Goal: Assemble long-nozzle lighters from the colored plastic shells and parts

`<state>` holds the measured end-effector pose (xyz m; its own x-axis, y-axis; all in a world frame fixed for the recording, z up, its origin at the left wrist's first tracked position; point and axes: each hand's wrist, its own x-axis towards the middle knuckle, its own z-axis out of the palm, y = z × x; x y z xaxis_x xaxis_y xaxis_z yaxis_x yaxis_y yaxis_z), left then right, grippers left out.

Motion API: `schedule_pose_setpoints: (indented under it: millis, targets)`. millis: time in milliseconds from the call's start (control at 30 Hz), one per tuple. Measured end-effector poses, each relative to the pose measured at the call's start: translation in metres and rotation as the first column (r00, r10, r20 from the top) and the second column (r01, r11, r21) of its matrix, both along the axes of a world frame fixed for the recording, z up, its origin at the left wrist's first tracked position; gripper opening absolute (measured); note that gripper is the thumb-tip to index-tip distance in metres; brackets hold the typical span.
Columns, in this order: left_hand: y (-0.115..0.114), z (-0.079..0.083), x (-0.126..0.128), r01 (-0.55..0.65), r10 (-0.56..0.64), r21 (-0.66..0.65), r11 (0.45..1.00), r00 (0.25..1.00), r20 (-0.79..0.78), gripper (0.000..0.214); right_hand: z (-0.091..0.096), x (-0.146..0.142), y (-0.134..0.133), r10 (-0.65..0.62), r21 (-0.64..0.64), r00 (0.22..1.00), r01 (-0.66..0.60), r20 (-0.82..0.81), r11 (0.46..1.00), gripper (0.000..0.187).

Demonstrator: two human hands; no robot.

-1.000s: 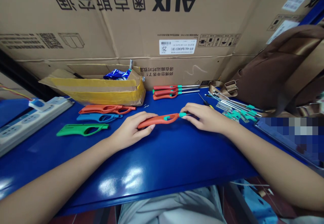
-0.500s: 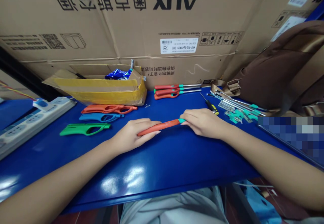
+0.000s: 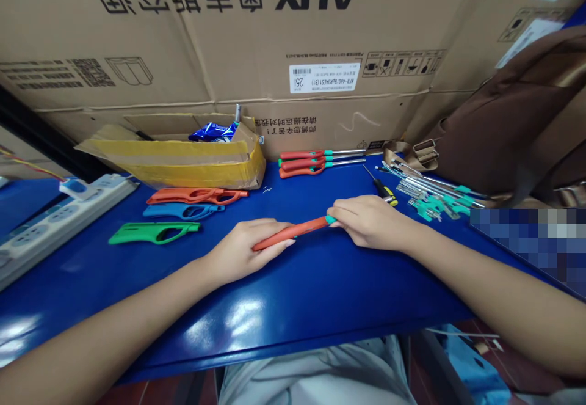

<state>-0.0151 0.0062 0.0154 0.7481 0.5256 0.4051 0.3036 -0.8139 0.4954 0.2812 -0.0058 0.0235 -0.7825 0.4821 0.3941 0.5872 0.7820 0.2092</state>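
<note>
An orange lighter body with a teal tip lies low over the blue table, held at both ends. My left hand is wrapped round its handle end. My right hand pinches the teal tip end; what is under those fingers is hidden. Left of my hands lie an orange shell, a blue shell and a green shell in a row.
A taped cardboard box with a blue packet stands at the back. Three finished orange lighters lie behind. Metal tubes with teal parts and a screwdriver lie right. A power strip lies left, a brown bag right.
The lighter body has turned so its teal trigger no longer shows, and my right hand has closed over the teal tip. Both hands stayed in much the same place.
</note>
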Motion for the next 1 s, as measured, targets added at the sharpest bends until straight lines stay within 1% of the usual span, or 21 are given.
schedule_pose_setpoints:
  millis: [167,367,467,567,667,767,833,900,1000]
  targets:
    - [0.003,-0.003,-0.004,0.004,0.004,0.150,0.989,0.999,-0.050,0.033,0.002,0.001,-0.001,-0.021,-0.049,1.000,0.020,-0.023,0.999,0.025]
    - [0.004,-0.007,-0.003,-0.015,0.026,0.158,0.987,0.997,-0.070,0.036,0.000,0.000,-0.001,-0.053,-0.094,0.998,0.049,-0.037,0.994,0.025]
    - [0.002,-0.007,-0.002,-0.025,0.042,0.168,0.985,0.994,-0.102,0.037,0.002,-0.002,-0.003,-0.081,-0.167,0.996,0.074,-0.037,0.983,0.022]
    - [-0.002,-0.006,0.001,-0.045,0.064,0.154,0.987,0.991,-0.121,0.039,0.006,-0.005,-0.006,-0.089,-0.256,0.996,0.078,-0.030,0.963,0.019]
    - [-0.004,-0.006,0.004,-0.014,0.026,0.098,0.995,0.993,-0.119,0.037,0.007,-0.007,-0.008,-0.044,-0.325,0.999,0.045,0.011,0.945,0.021]
    - [-0.003,-0.009,0.006,0.023,-0.018,0.039,0.999,0.993,-0.120,0.033,0.003,-0.009,-0.008,-0.021,-0.356,0.999,0.032,0.034,0.934,0.021]
    - [-0.002,-0.010,0.006,0.027,-0.024,0.022,0.999,0.992,-0.120,0.033,0.001,-0.010,-0.007,-0.028,-0.373,0.999,0.034,0.022,0.927,0.021]
    - [-0.001,-0.010,0.007,0.018,-0.016,0.014,1.000,0.993,-0.116,0.033,0.000,-0.010,-0.006,-0.039,-0.391,0.999,0.040,0.011,0.919,0.022]
    - [0.001,-0.007,0.007,-0.030,0.029,-0.004,1.000,0.994,-0.107,0.032,0.004,-0.007,-0.003,-0.057,-0.422,0.998,0.050,-0.006,0.905,0.022]
